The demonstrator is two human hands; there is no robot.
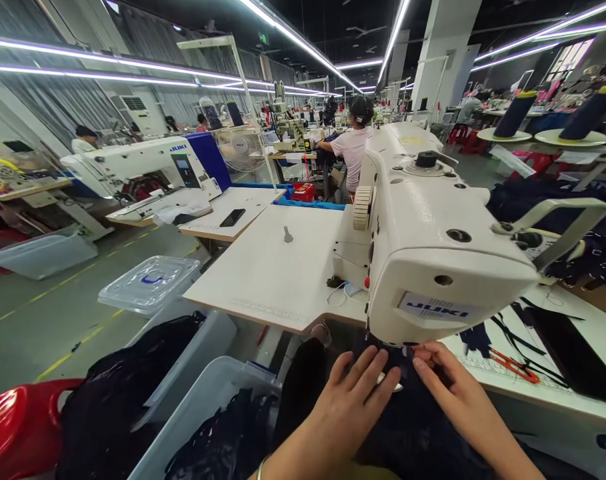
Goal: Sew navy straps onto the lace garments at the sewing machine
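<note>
A white JUKI sewing machine point(433, 267) fills the right middle, its head directly above my hands. Beneath it lies dark navy fabric point(407, 420), which also spreads down over my lap. My left hand point(353, 393) rests flat on this fabric, fingers stretched out and apart, just left of the needle area. To the right of the machine head's lower edge, my right hand point(450, 383) has thumb and forefinger together on the fabric. The needle and the exact stitching spot are hidden by the machine head and my fingers.
Red-handled snips point(515, 365), black straps and a dark flat tablet-like object point(573, 353) lie on the right table. Plastic bins point(217, 407) with dark fabric stand at lower left, near a red stool point(23, 427). A phone point(233, 217) lies farther back. A person point(350, 150) sits ahead.
</note>
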